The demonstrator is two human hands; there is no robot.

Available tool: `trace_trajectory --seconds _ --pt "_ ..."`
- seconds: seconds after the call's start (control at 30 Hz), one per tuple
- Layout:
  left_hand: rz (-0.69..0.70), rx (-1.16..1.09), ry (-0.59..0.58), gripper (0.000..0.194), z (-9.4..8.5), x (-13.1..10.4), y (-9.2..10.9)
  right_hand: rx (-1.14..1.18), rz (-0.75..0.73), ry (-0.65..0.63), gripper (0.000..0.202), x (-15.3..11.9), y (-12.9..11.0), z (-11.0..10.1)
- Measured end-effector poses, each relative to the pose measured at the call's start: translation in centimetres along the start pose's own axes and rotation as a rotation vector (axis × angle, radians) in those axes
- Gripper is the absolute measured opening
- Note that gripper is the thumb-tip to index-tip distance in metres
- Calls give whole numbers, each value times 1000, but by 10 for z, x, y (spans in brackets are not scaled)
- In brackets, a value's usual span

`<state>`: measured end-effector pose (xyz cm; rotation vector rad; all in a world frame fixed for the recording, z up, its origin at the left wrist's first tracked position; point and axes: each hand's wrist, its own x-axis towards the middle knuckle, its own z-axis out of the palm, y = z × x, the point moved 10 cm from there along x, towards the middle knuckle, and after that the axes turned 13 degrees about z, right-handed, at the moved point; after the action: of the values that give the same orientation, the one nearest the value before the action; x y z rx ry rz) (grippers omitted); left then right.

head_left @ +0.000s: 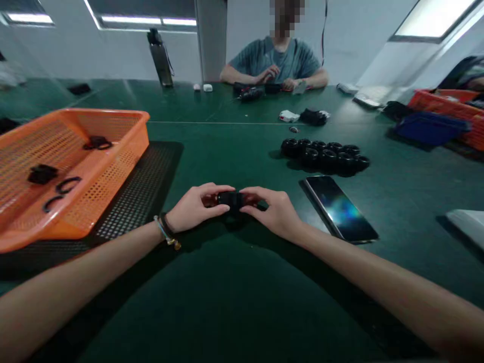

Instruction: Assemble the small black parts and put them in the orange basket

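Observation:
Near the middle of the green table, a small black part (232, 200) is held between both hands. My left hand (198, 205) pinches its left end with thumb and fingers. At its right end, the thumb and fingertips of my right hand (273, 209) are closed on it. The part's details are too dark to make out. Several round black pieces (327, 157) stand in a cluster beyond my right hand, and a phone (340, 207) lies beside my right forearm.
An orange basket (85, 222) with a few black parts and rings stands at the left. Across the green table (227, 141), a person (280, 63) sits behind dark tools. A bottle (161, 58) stands at the back left; a blue bin (431, 127) is at the right.

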<state>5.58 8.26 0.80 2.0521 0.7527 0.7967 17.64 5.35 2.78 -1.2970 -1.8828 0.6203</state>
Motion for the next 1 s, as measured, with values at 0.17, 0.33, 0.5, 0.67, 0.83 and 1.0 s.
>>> trace_trajectory --seconds 0.17,0.33,0.5,0.67,0.83,1.0 --pt "3 3 4 45 0 -2 -1 -14 2 0 25 2 0 2" --pt "3 -16 8 43 -1 -1 -2 6 -1 -29 26 2 -1 3" --pt "-5 -8 2 43 0 -1 -1 -3 -9 -40 29 2 -2 3" --pt "-10 -26 -5 44 1 -1 -1 -62 -38 -1 25 2 -7 -1" --pt "-13 -18 0 43 1 -1 -1 -64 -63 23 27 0 -8 -2" --pt "2 1 -2 44 0 -1 -1 -61 -50 16 26 1 -7 -1"
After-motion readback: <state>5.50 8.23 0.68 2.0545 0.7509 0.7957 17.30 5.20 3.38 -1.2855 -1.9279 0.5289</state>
